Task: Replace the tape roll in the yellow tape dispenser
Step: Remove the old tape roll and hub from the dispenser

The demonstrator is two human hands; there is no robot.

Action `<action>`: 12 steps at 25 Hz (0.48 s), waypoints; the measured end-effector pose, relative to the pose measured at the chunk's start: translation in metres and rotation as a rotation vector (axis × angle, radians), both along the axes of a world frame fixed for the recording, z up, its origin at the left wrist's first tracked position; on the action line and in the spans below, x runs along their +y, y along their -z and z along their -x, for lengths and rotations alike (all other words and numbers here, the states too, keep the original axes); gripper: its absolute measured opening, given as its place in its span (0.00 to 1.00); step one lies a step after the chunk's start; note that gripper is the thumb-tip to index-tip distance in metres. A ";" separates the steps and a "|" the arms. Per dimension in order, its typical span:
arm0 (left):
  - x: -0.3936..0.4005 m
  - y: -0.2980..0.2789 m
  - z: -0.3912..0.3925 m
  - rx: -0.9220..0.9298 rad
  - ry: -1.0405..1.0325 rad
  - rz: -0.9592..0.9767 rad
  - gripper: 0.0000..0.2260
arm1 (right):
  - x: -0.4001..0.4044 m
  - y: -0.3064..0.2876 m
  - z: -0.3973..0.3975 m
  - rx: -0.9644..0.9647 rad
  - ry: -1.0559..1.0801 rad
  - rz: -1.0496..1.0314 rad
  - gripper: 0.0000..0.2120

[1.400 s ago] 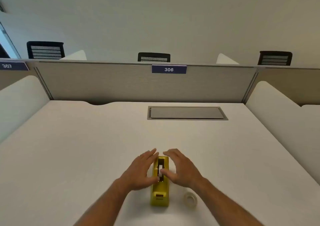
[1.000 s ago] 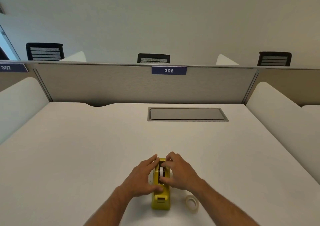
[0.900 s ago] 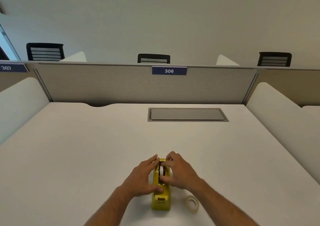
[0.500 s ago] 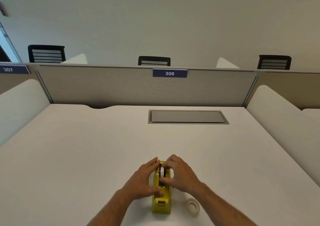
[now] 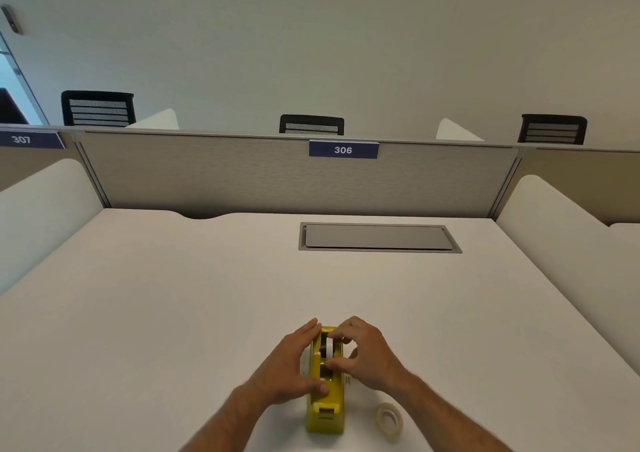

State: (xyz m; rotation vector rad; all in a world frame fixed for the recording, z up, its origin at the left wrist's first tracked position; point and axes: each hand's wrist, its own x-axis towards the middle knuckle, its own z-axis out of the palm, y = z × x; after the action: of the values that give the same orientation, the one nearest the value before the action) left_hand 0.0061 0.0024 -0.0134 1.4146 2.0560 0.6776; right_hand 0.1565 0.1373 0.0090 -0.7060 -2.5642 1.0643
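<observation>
White desk surface (image 5: 173, 313) fills the lower view, walled at 12 o'clock by a grey fabric partition (image 5: 207, 174) and flanked by white rounded side dividers. One blue label reading 306 (image 5: 343, 149) sits on the partition's top edge; a second, reading 307 (image 5: 27, 139), shows at 10 o'clock. One grey rectangular cover plate (image 5: 379, 237) is set into the desk at 12 o'clock. Three black chair backs rise behind the partition, before a plain pale wall.

One yellow tape dispenser (image 5: 325, 403) stands on the desk at 6 o'clock, lengthwise away from the viewer. The left hand (image 5: 289, 368) lies flat against its left side, fingers extended, thumb on top. The right hand (image 5: 367, 354) is narrowed, thumb and fingertips pinching a white tape roll (image 5: 329, 347) sitting in the dispenser's slot. One loose translucent tape roll (image 5: 389, 420) lies on the desk at 5 o'clock, near the dispenser, untouched.
</observation>
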 end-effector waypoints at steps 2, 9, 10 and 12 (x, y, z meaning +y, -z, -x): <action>0.001 0.000 0.000 -0.002 -0.004 0.009 0.50 | 0.003 0.000 -0.002 0.032 0.020 0.058 0.19; -0.002 -0.014 -0.004 -0.041 -0.089 -0.172 0.33 | 0.003 -0.010 -0.004 0.087 0.078 0.089 0.19; -0.001 -0.019 -0.007 -0.106 -0.147 -0.230 0.28 | 0.003 -0.013 -0.004 0.091 0.077 0.104 0.19; 0.001 -0.029 -0.014 -0.262 -0.234 -0.302 0.21 | 0.003 -0.018 -0.005 0.098 0.067 0.170 0.19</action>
State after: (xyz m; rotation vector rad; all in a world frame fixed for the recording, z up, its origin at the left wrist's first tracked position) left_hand 0.0197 0.0032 0.0152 1.1700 1.9841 1.2466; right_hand 0.1613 0.1399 0.0266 -0.7545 -2.3715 1.2729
